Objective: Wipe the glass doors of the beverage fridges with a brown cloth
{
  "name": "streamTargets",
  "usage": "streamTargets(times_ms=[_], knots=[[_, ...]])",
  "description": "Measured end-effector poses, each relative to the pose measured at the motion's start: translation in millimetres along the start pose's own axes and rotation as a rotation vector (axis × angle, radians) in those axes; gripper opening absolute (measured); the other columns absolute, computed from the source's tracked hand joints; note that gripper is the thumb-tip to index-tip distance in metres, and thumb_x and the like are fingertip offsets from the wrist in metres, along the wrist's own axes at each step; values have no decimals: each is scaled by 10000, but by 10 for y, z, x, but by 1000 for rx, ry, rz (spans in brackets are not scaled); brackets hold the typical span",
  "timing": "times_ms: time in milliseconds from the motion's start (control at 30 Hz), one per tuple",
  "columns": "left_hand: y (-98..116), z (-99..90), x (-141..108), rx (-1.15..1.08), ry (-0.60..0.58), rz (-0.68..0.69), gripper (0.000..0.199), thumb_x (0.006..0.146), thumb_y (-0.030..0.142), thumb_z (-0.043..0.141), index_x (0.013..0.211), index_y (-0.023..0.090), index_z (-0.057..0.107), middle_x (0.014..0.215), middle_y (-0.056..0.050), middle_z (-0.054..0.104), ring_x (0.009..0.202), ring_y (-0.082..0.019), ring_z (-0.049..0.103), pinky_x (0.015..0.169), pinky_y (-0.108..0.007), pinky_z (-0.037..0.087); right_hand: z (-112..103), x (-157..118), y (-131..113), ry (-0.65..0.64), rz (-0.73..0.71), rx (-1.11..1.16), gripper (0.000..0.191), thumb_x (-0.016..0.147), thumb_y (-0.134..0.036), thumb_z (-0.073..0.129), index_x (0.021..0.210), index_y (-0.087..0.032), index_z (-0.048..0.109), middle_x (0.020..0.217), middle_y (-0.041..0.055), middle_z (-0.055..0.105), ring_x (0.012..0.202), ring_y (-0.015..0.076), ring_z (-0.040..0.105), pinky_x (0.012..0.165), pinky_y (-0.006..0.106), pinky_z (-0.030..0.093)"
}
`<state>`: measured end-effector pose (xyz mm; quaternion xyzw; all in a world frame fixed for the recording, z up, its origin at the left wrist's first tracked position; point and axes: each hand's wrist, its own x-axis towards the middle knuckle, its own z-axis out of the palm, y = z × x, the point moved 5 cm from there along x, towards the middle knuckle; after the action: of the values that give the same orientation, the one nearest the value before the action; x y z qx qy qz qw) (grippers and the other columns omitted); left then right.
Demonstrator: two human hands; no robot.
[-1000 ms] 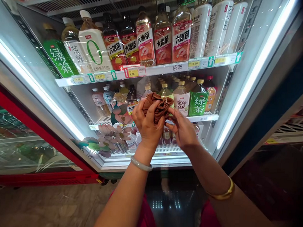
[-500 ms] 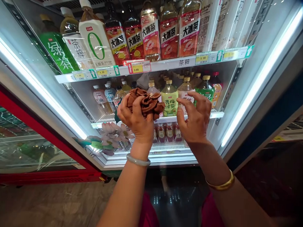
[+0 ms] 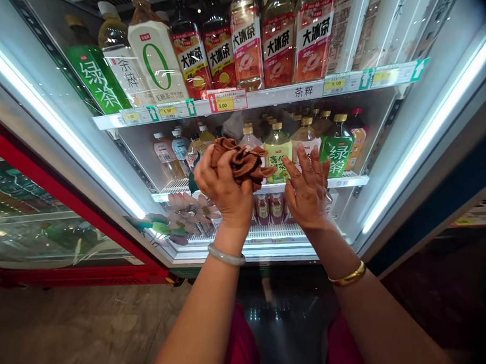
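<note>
My left hand (image 3: 227, 189), with a pale bangle at the wrist, is wrapped round a crumpled brown cloth (image 3: 243, 163). To its right is my right hand (image 3: 308, 192), fingers spread and nothing in it, a gold bangle on that wrist. Both hands are in front of the middle shelf of a lit drinks cooler. Behind them stand a yellow-green bottle (image 3: 277, 151), a pink-labelled bottle (image 3: 304, 136) partly hidden by my right fingers, and a green bottle (image 3: 338, 148). Whether my right hand touches glass cannot be made out.
Large tea bottles (image 3: 275, 45) line the upper shelf (image 3: 270, 99) above my hands. Flower decorations (image 3: 190, 212) are at the lower left of the cooler. A red-framed cooler (image 3: 86, 219) stands to the left. Smaller bottles (image 3: 276, 208) stand low down, behind my hands.
My right hand has gone from curled fingers to spread, upright ones. My left hand and the cloth have shifted slightly right in view. The cooler appears a little larger.
</note>
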<state>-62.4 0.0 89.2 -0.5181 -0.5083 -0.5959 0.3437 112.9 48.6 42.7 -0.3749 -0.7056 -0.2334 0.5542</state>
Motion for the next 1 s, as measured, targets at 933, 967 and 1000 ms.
streamTargets(times_ms=[933,967,1000], knots=[[133,194,-379,-55,-86,266,341,969,365,591,1280,333,727,1584,-57,475,1557,-313,255,1265,-529,237,10,-18,56,7,-2,-14,678,1050,-238,423,1643,-370,122,1669,0,354,1603,157,125,1326,533,143],[160,195,-457,-57,-94,274,347,954,361,602,1275,332,731,1597,-62,452,1561,-325,236,1260,-540,244,18,-21,64,12,-4,-20,674,1052,-247,427,1643,-368,128,1665,2,360,1602,156,127,1327,528,145],[185,198,-542,-60,-107,289,354,936,371,621,1269,329,736,1605,-72,434,1562,-339,220,1254,-556,249,27,-24,73,21,-2,-27,668,1054,-257,431,1642,-370,133,1661,0,366,1601,154,132,1327,523,148]])
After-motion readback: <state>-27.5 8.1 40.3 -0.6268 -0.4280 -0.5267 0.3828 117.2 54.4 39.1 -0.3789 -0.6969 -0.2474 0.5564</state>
